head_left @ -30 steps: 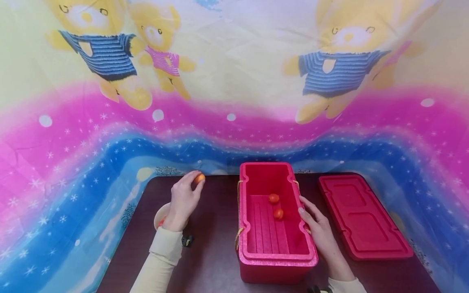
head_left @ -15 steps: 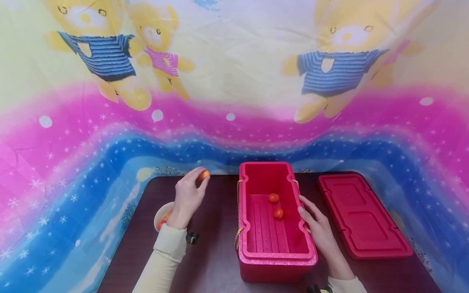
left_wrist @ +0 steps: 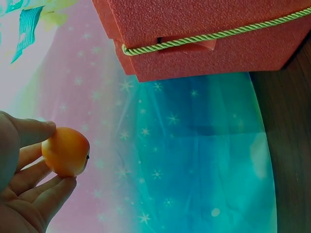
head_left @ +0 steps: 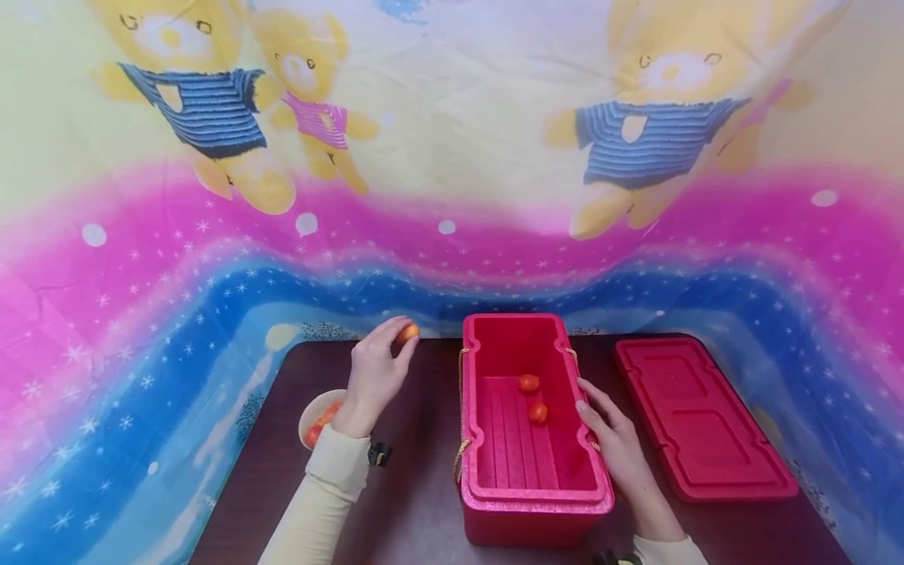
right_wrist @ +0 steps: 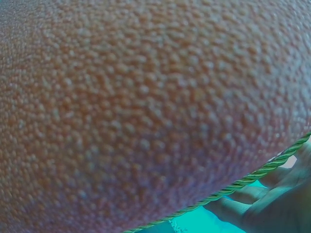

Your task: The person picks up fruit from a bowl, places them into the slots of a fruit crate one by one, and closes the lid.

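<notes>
My left hand (head_left: 377, 377) pinches a small round orange fruit (head_left: 407, 333) between thumb and fingertips, in the air left of the red box. In the left wrist view the fruit (left_wrist: 66, 151) shows a small dark spot at one end. The red open box (head_left: 512, 506) stands on the table with two orange-red fruits (head_left: 537, 413) on its floor. Against the box's right side rests my right hand (head_left: 621, 443), its thumb at the rim and its fingers fairly straight. In the right wrist view these fingers (right_wrist: 231, 208) lie by the gold cord (right_wrist: 252, 175).
A pale bowl (head_left: 305, 416) with several red and orange fruits stands at the left, partly hidden by my left wrist. A red lid (head_left: 706, 420) lies on the dark table (head_left: 417, 455) to the right of the box. A printed cloth (head_left: 452, 157) hangs behind the table.
My left hand has moved right and slightly up with the orange fruit, away from the bowl and nearer the box. More of the bowl shows. The right hand stays at the box.
</notes>
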A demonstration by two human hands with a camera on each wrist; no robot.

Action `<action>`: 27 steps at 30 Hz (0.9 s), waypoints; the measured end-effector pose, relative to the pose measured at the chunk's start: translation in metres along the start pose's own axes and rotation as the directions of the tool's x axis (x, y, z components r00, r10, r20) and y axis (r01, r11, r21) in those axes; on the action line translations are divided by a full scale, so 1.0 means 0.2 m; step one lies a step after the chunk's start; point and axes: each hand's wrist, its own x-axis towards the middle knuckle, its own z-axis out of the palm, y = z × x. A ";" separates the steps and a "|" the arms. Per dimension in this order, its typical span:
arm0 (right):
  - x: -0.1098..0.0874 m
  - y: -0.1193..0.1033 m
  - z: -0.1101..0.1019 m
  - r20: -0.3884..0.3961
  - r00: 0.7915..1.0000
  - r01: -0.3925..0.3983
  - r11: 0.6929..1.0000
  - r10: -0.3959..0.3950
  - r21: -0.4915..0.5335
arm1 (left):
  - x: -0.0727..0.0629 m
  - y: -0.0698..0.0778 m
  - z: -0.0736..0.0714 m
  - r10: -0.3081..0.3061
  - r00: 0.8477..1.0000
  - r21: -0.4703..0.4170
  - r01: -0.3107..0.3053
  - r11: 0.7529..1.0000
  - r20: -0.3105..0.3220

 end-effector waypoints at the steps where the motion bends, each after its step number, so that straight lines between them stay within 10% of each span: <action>1: 0.00 0.00 0.00 -0.002 1.000 0.001 1.000 -0.001 -0.003 | 0.00 0.01 0.00 0.006 1.000 -0.001 -0.006 1.000 0.001; 27: 0.00 0.01 0.00 -0.022 0.999 0.028 0.999 -0.029 -0.017 | 0.03 0.13 0.06 0.072 0.996 -0.030 -0.070 0.997 0.047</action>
